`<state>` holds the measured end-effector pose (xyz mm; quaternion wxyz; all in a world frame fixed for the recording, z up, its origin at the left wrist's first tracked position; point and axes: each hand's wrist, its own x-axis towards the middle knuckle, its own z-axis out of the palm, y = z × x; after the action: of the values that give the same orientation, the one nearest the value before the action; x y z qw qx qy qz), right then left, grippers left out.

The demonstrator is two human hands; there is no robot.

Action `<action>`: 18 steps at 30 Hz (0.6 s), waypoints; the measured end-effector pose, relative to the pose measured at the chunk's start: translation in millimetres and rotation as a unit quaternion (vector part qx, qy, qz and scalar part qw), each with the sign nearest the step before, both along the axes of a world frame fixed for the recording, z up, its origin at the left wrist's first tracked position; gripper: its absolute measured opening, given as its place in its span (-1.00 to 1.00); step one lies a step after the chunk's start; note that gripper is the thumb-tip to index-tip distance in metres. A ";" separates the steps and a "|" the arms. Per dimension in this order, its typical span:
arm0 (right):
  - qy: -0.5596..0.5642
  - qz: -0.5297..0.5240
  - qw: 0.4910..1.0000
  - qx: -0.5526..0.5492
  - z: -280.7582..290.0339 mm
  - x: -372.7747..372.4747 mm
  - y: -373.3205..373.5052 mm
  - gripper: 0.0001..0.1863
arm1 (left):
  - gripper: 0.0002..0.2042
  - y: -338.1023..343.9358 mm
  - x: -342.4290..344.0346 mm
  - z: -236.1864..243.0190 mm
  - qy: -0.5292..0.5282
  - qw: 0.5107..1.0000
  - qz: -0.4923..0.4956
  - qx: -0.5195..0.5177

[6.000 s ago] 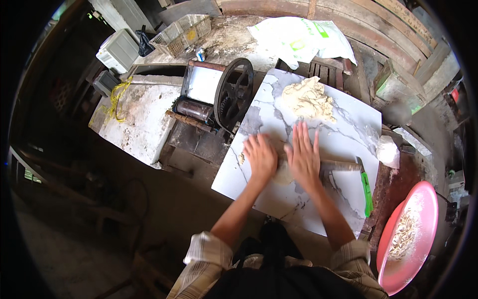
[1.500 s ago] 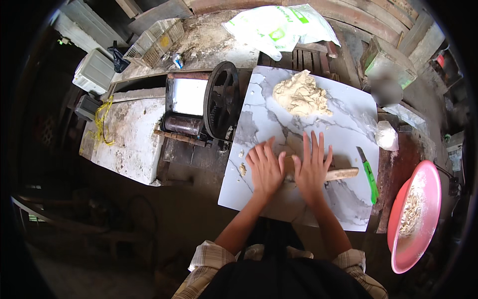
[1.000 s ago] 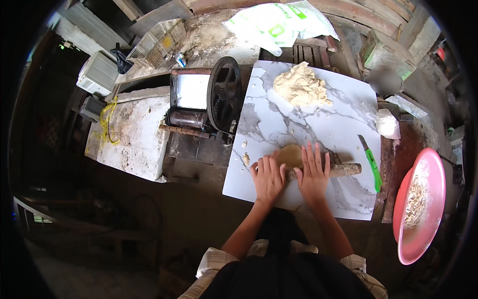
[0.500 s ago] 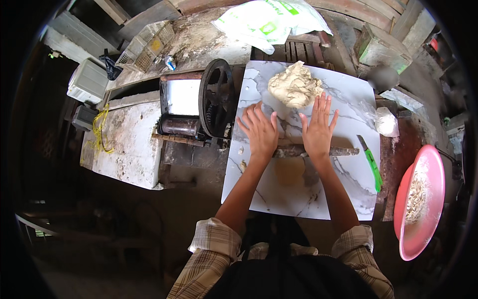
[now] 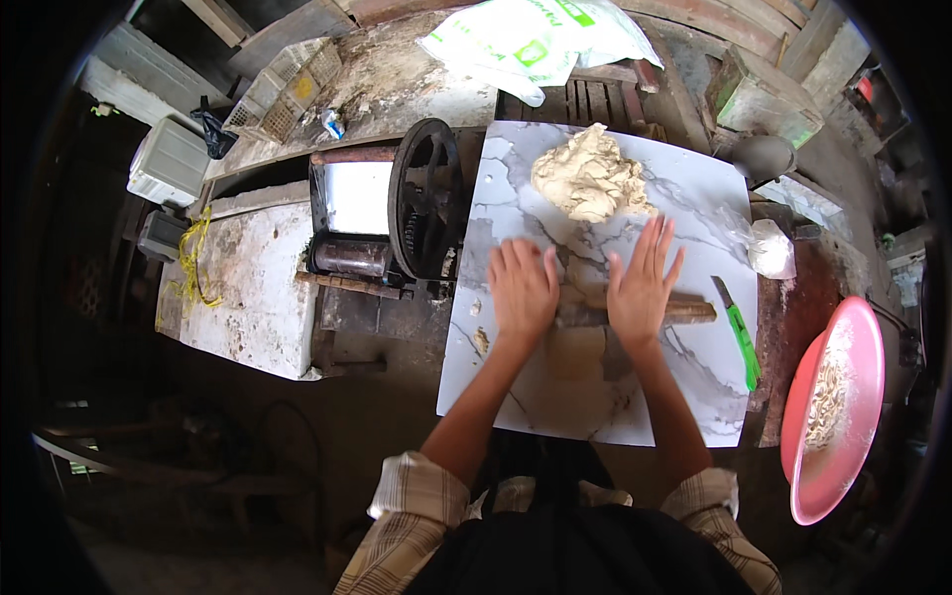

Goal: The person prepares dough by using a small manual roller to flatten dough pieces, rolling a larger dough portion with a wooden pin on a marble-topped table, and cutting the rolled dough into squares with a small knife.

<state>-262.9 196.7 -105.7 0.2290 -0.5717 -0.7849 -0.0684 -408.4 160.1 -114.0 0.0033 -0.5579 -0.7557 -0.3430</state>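
Observation:
My left hand (image 5: 524,293) and my right hand (image 5: 640,288) lie palms down, fingers extended, on a wooden rolling pin (image 5: 687,312) across the marble-patterned board (image 5: 684,397). Their palms cover part of the pin. A thin, flat piece of dough (image 5: 575,357) lies just below the pin, between my forearms. A large lumpy ball of pale dough (image 5: 587,178) sits at the back of the board. A green-handled knife (image 5: 742,342) lies at the right edge, and small dough scraps (image 5: 481,339) lie at the left.
A hand-cranked roller machine (image 5: 352,253) with a big wheel stands left. A pink basin (image 5: 853,426) with pale strips is at the right, below a small white bag (image 5: 769,248). A large white sack (image 5: 535,45), plastic crate (image 5: 283,94) and white container (image 5: 164,164) stand behind.
A second ago both hands and the pin were nearer my body. They moved up the board, then slightly back toward me over the last half second. The flat dough now shows below the pin.

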 end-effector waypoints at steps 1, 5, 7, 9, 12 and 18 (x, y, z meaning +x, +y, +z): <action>0.006 -0.013 1.000 0.023 1.3 -4.9 10.7 -0.29 | -0.81 16.9 -5.5 0.7 0.010 1.000 -0.002 0.023; 0.027 -0.030 0.998 0.039 2.0 -12.3 24.4 -0.27 | -0.82 26.6 -10.2 -5.2 -0.014 1.000 -0.004 0.018; 0.029 -0.033 0.999 0.004 -4.7 -5.9 0.2 -0.27 | -0.82 5.8 -3.0 -9.9 -0.047 0.999 -0.015 -0.015; 0.032 -0.033 0.999 -0.029 -9.6 5.8 -32.7 -0.28 | -0.83 -32.1 5.2 -13.7 -0.006 0.998 -0.041 -0.052; 0.017 0.011 0.998 -0.064 -10.4 21.6 -60.2 -0.32 | -0.84 -59.8 15.9 -6.5 0.095 0.993 -0.050 -0.041; 0.035 0.025 0.998 -0.039 -15.2 9.2 -18.1 -0.41 | -0.79 -18.2 5.0 -7.3 0.066 0.996 -0.061 -0.026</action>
<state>-253.7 178.6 -120.9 0.2355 -0.5622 -0.7927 -0.0115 -403.4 141.9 -121.3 0.0182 -0.6242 -0.7271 -0.2852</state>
